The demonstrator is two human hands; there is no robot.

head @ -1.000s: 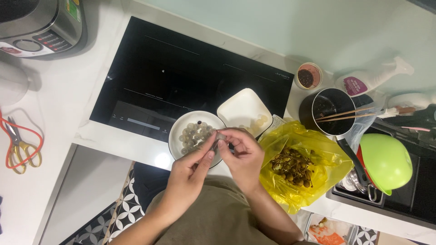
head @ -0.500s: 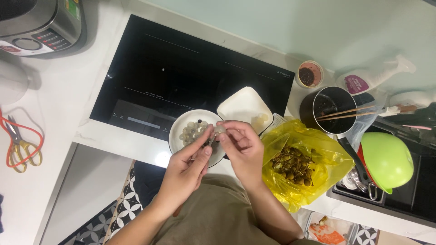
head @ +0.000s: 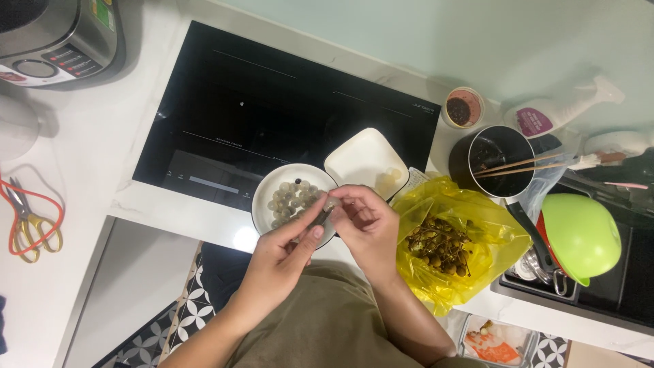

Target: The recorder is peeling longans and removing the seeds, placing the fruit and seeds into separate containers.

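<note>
The round white bowl [head: 262, 197] holds pale, translucent peeled fruits [head: 289, 197]. The crinkled yellow plastic bag [head: 501, 235] holds brown fruit husks [head: 441, 247]. The floor tiles [head: 187, 307] bear a black-and-white petal pattern.

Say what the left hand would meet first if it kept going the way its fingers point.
Probably the right hand: the left hand points up and right at the small fruit pinched between them, over the round bowl. Depth is unclear.

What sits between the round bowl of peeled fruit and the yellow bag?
In the head view, the person's right hand lies between the round bowl and the yellow bag; the square white dish sits just behind that gap.
</note>
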